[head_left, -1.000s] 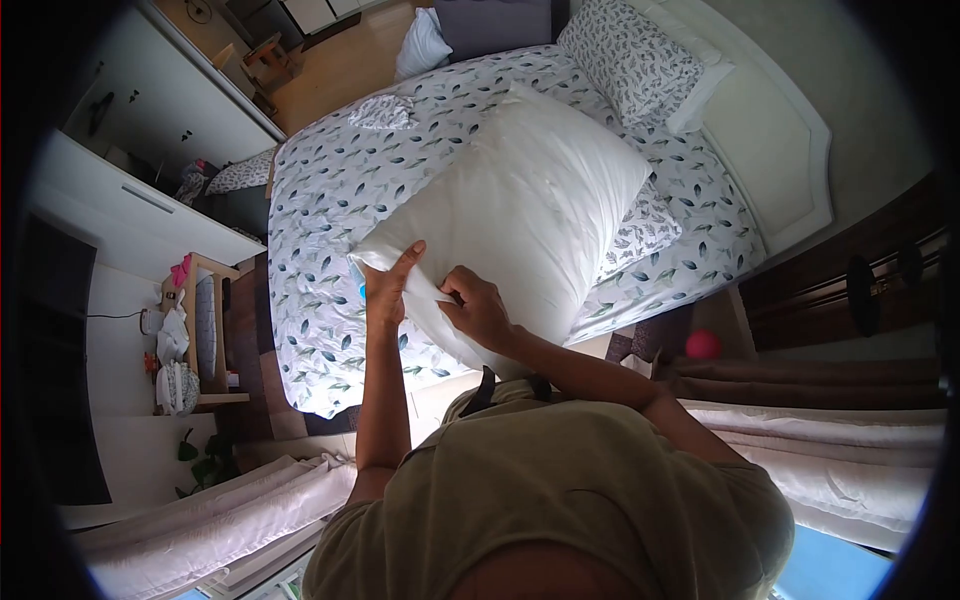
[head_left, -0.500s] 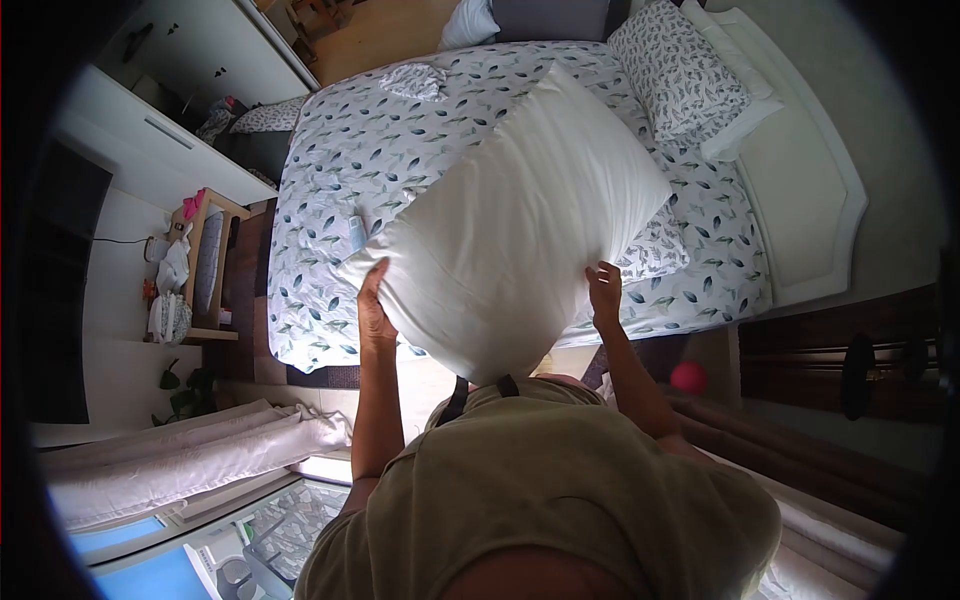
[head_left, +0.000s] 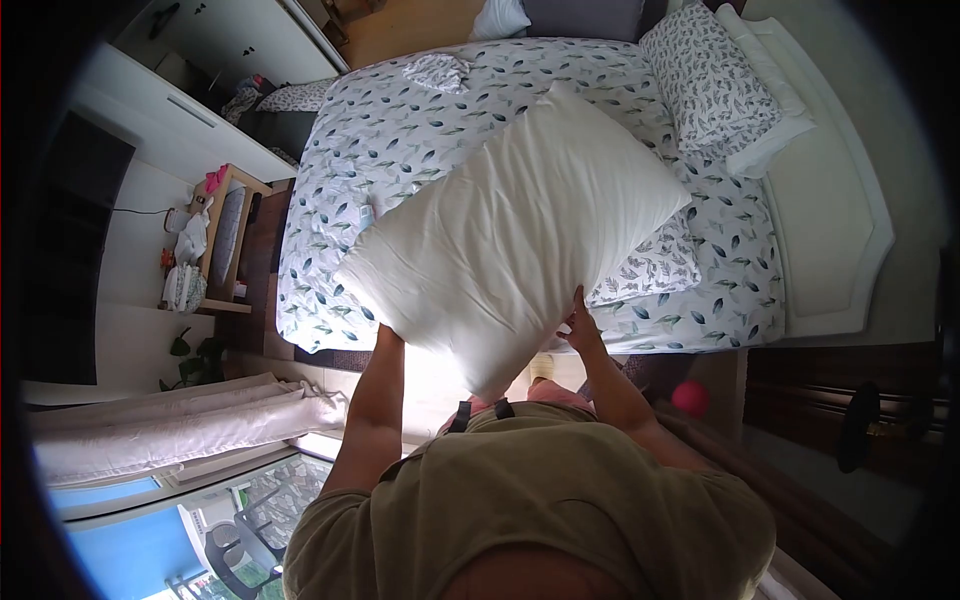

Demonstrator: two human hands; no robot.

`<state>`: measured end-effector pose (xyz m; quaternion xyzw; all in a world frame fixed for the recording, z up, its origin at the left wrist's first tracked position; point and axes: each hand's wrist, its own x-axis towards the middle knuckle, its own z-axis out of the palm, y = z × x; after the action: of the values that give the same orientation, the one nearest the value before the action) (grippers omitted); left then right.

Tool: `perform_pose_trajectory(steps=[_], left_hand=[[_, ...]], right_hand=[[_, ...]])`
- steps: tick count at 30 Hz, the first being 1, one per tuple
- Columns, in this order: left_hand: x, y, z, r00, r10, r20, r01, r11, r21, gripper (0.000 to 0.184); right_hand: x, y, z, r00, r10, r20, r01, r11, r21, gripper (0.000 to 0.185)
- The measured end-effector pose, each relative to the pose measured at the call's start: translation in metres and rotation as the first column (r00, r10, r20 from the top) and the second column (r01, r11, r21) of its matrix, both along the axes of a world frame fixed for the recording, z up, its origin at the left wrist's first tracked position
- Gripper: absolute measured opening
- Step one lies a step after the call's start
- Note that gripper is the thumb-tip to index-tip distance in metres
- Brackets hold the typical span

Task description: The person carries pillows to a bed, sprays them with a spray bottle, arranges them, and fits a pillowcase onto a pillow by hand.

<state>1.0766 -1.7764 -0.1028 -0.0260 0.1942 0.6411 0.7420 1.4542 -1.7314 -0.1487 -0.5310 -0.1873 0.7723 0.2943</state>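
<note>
A large plain white pillow [head_left: 510,230] lies slantwise above the bed, its near corner close to my waist. My left hand [head_left: 391,334] is under the pillow's lower left side, with the fingers hidden by it. At the pillow's near right edge, my right hand [head_left: 580,328] has its fingers apart, one stretched up against the fabric. Partly covered by the white pillow, a leaf-patterned pillow [head_left: 655,268] rests on the bed [head_left: 410,130], which has a white cover with blue and green leaves.
Another patterned pillow [head_left: 708,80] leans near the white headboard [head_left: 835,190]. A crumpled patterned cloth [head_left: 437,72] and a pale blue object [head_left: 366,212] lie on the bed. A pink ball [head_left: 690,399] is on the floor at right. Curtains [head_left: 190,425] hang at left.
My left hand has slipped beneath the pillow, and my right hand has moved down and left along its edge. The pillow's near end has come lower and the view has shifted slightly.
</note>
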Motion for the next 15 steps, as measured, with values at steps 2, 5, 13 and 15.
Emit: perform_pose_trajectory(steps=[2, 5, 13, 15], left_hand=[[0.008, 0.006, -0.008, 0.999, -0.014, 0.043, 0.013, 0.999, 0.035, 0.051], [0.016, 0.025, -0.013, 0.99, -0.04, 0.135, 0.02, 0.988, 0.151, 0.05], [-0.01, 0.068, 0.198, 0.984, 0.159, -0.083, -0.111, 0.904, 0.413, 0.04], [0.002, 0.052, 0.259, 0.961, 0.262, -0.088, -0.18, 0.835, 0.52, 0.043]], right_hand=[[-0.002, 0.006, -0.005, 0.996, -0.081, -0.02, 0.08, 0.996, -0.042, 0.075], [-0.009, 0.026, 0.0, 0.948, -0.28, -0.154, 0.283, 0.959, -0.002, 0.062], [-0.032, 0.127, 0.149, 0.818, -0.437, -0.374, 0.568, 0.718, 0.403, 0.032], [-0.014, 0.158, 0.149, 0.792, -0.129, -0.597, 0.454, 0.778, 0.434, 0.042]])
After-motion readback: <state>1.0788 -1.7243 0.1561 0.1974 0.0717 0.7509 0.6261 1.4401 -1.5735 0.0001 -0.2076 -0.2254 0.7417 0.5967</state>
